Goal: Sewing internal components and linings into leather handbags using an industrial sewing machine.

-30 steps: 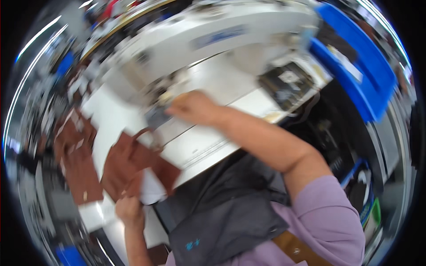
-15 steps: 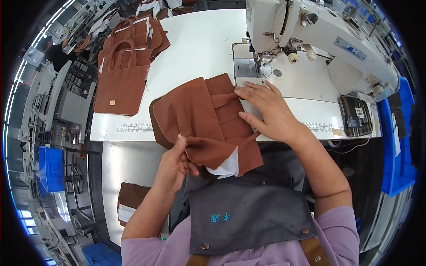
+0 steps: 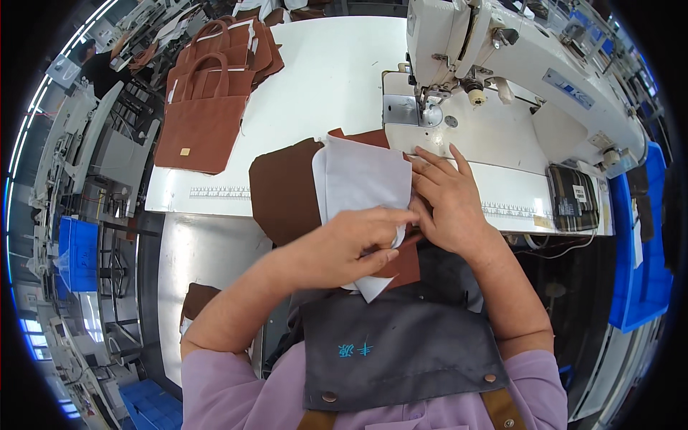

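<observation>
A reddish-brown fabric bag piece [image 3: 369, 137] lies across the table's front edge, reaching toward my lap. Its upper layer is turned over, so white lining [image 3: 365, 175] faces up. A dark brown panel [image 3: 287, 190] shows at its left. My left hand [image 3: 355, 244] crosses over the lining, index finger stretched to the right, thumb lower down, with the turned layer's edge between them; the curled fingers are partly hidden. My right hand [image 3: 451, 204] rests palm down at the piece's right edge, fingers spread, its thumb close to my left index fingertip.
Beyond my right hand stands a white sewing machine [image 3: 516, 64]. Stacked brown bag panels with handles [image 3: 204, 122] lie at the table's far left. A plaid cloth bundle [image 3: 573, 197] sits at the right, beside a blue bin [image 3: 641, 287]. Brown pieces [image 3: 197, 301] lie on a lower metal surface.
My left hand has moved right and swung the upper brown layer over, exposing the white lining and more dark brown panel. My right hand has shifted slightly down and stays at the right edge.
</observation>
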`<state>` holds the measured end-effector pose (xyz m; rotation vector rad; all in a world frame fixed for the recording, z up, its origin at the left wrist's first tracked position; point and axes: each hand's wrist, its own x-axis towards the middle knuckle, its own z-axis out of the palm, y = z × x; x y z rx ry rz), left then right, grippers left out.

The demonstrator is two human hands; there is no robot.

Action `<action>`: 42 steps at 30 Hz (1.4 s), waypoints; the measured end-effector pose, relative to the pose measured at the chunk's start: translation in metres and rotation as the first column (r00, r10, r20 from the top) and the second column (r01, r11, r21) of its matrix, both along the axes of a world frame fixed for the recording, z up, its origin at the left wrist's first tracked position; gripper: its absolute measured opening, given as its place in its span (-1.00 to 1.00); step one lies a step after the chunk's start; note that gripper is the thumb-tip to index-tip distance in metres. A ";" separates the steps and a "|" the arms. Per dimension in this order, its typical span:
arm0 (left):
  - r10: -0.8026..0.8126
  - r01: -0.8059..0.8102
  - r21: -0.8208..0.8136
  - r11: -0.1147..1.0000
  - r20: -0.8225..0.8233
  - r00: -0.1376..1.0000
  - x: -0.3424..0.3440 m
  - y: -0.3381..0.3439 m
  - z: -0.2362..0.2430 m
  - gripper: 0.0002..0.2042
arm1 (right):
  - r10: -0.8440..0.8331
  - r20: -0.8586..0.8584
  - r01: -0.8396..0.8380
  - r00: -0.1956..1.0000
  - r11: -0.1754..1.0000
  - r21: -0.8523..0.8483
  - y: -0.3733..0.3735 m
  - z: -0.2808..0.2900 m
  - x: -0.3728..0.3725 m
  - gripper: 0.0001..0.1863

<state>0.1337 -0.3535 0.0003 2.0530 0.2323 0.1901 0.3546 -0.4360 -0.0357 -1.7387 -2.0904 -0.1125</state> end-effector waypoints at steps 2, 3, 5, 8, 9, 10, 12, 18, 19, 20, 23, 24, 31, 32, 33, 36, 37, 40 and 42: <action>-0.018 0.056 -0.302 0.952 0.129 0.992 -0.005 0.021 0.009 -0.73 | -0.020 -0.010 0.020 1.000 1.000 -0.011 -0.006 -0.003 0.002 -0.53; 0.047 0.013 -0.360 0.933 0.157 0.986 -0.012 0.037 0.011 -0.76 | -0.021 -0.053 0.022 0.998 1.000 0.010 -0.008 -0.006 0.002 -0.53; 0.494 -0.400 -0.404 0.822 0.159 0.855 -0.022 0.070 -0.003 -0.77 | -0.007 -0.096 0.010 0.995 0.999 0.035 -0.009 -0.007 -0.001 -0.53; 0.626 -0.684 0.386 0.619 0.285 0.726 -0.020 0.099 -0.027 -0.82 | -0.003 -0.103 0.007 0.995 0.999 0.039 -0.009 -0.007 -0.001 -0.52; 0.628 -0.687 0.386 0.615 0.286 0.723 -0.018 0.102 -0.032 -0.82 | -0.001 -0.109 0.005 0.994 0.999 0.041 -0.008 -0.007 -0.001 -0.51; 0.548 -0.607 0.442 0.661 0.268 0.792 -0.010 0.101 -0.036 -0.77 | -0.002 -0.116 0.007 0.993 0.999 0.041 -0.009 -0.008 -0.001 -0.50; 0.464 -0.522 0.493 0.696 0.245 0.851 -0.001 0.102 -0.035 -0.71 | 0.007 -0.109 -0.002 0.994 0.999 0.048 -0.009 -0.008 0.000 -0.50; 0.561 -0.360 0.503 0.786 -0.334 0.758 0.012 0.120 -0.002 -0.77 | 0.027 -0.131 -0.019 0.991 0.998 0.061 -0.014 -0.007 0.007 -0.48; 0.496 -0.384 0.363 0.849 -0.293 0.818 0.013 0.121 0.000 -0.79 | 0.048 -0.154 -0.037 0.987 0.997 0.073 -0.014 -0.007 0.008 -0.48; 0.434 -0.389 0.217 0.896 -0.237 0.869 0.014 0.121 0.002 -0.81 | 0.047 -0.153 -0.036 0.987 0.997 0.075 -0.014 -0.005 0.009 -0.48; 0.381 -0.386 0.149 0.910 0.063 0.922 0.018 0.096 0.020 -0.84 | 0.037 -0.333 -0.001 0.942 0.994 0.108 -0.014 0.007 0.016 -0.59; 0.343 -0.376 0.282 0.883 0.159 0.926 0.020 0.082 0.032 -0.85 | 0.044 -0.489 0.025 0.871 0.991 0.133 -0.014 0.013 0.020 -0.65; 0.211 -0.360 0.584 0.728 0.309 0.927 0.025 -0.003 0.065 -0.91 | 0.294 -0.355 -0.133 0.887 0.901 0.413 -0.002 0.084 0.011 -0.80; 0.205 -0.353 0.581 0.733 0.305 0.930 0.024 -0.005 0.062 -0.91 | 0.285 -0.359 -0.125 0.889 0.904 0.410 -0.003 0.083 0.005 -0.80; 0.224 -0.368 0.559 0.743 0.310 0.924 0.023 -0.005 0.058 -0.91 | 0.261 -0.403 -0.130 0.877 0.937 0.325 -0.005 0.081 -0.002 -0.79; 0.261 -0.396 0.474 0.786 0.325 0.909 0.018 0.000 0.038 -0.89 | 0.198 -0.474 -0.116 0.858 0.974 0.196 -0.007 0.066 -0.010 -0.76; 0.276 -0.404 0.412 0.817 0.336 0.901 0.017 0.001 0.033 -0.88 | 0.208 -0.461 -0.113 0.863 0.968 0.226 -0.007 0.061 -0.011 -0.76; 0.375 -0.404 0.313 0.860 0.151 0.915 0.010 0.000 0.032 -0.83 | 0.201 -0.424 -0.118 0.883 0.970 0.214 -0.008 0.050 -0.015 -0.78; 0.353 -0.403 0.334 0.852 0.200 0.914 0.008 0.004 0.018 -0.81 | 0.186 -0.402 -0.126 0.896 0.977 0.171 -0.008 0.041 -0.017 -0.80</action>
